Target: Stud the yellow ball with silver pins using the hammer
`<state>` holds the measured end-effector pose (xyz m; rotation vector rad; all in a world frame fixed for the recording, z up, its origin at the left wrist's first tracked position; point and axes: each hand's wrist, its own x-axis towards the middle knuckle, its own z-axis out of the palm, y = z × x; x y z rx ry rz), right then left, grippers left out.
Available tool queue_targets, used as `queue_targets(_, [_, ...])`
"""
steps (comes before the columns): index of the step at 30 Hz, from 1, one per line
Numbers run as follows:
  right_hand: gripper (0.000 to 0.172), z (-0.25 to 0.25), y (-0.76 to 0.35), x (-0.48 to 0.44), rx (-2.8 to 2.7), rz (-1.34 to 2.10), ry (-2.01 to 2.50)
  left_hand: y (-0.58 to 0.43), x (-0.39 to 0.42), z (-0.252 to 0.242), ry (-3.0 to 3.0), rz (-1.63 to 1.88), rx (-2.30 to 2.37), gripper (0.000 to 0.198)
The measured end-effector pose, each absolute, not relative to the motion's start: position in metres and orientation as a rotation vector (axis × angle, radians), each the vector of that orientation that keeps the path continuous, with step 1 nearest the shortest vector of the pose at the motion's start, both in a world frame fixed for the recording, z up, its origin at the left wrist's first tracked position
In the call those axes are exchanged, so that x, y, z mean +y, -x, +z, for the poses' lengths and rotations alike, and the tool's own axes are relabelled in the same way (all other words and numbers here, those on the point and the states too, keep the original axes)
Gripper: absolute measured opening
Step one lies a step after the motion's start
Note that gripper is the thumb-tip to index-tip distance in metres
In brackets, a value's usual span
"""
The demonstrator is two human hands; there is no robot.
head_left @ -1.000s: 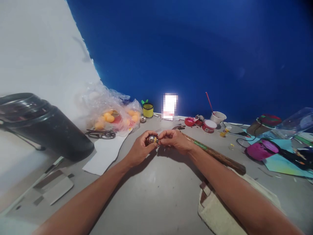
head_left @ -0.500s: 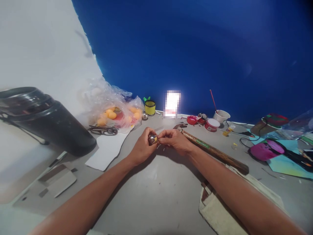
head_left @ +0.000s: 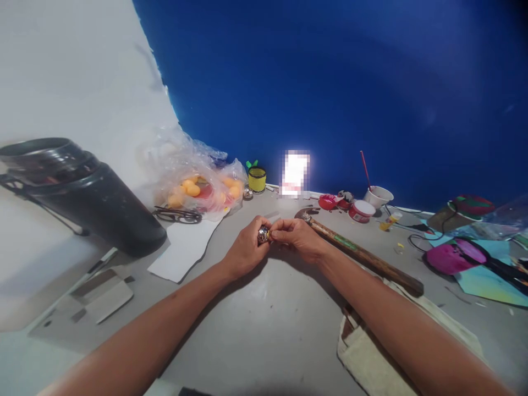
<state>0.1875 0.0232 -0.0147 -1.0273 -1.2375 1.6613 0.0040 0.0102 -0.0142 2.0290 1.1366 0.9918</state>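
Note:
My left hand is closed around a small shiny silver ball with a dark speckled pattern, held above the grey table. A bit of yellow shows on the ball's right side. At that side, the thumb and fingers of my right hand are pinched together, touching or almost touching the ball. Whatever lies between those fingertips is too small to make out. Just beyond my right hand lies a claw hammer with a worn wooden handle.
A large black flask stands at left beside white paper, glasses and a plastic bag of orange balls. At right are red-and-white tubs, a white cup, a magenta pouch and a beige cloth.
The view has shifted slightly, so everything sits a little further right. Less yellow shows on the ball than before. My hands keep nearly the same hold.

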Motion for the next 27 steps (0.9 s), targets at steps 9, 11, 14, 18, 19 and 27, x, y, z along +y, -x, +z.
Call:
queue_targets(9, [0.033, -0.018, -0.189, 0.024, -1.270, 1.624, 1.045, -0.004, 0.011, -0.019, -2.037, 0.960, 1.147, 0.022])
queue_targets(11, [0.032, -0.017, -0.188, 0.024, -1.274, 1.618, 1.042, -0.004, 0.011, -0.019, -2.043, 0.955, 1.151, 0.023])
queue_targets(14, [0.031, -0.015, -0.187, 0.023, -1.267, 1.614, 1.041, -0.004, 0.010, -0.019, -2.054, 0.947, 1.166, 0.022])
queue_targets(18, [0.030, -0.011, -0.185, 0.022, -1.266, 1.629, 0.996, -0.005, 0.007, -0.017, -2.064, 0.943, 1.195, 0.021])
queue_targets(19, [0.029, -0.010, -0.184, 0.021, -1.272, 1.634, 0.987, -0.005, 0.007, -0.017, -2.068, 0.945, 1.202, 0.021])
queue_targets(27, [0.023, 0.001, -0.180, 0.017, -1.294, 1.652, 0.994, -0.007, 0.002, -0.013, -1.998, 0.934, 1.192, 0.016])
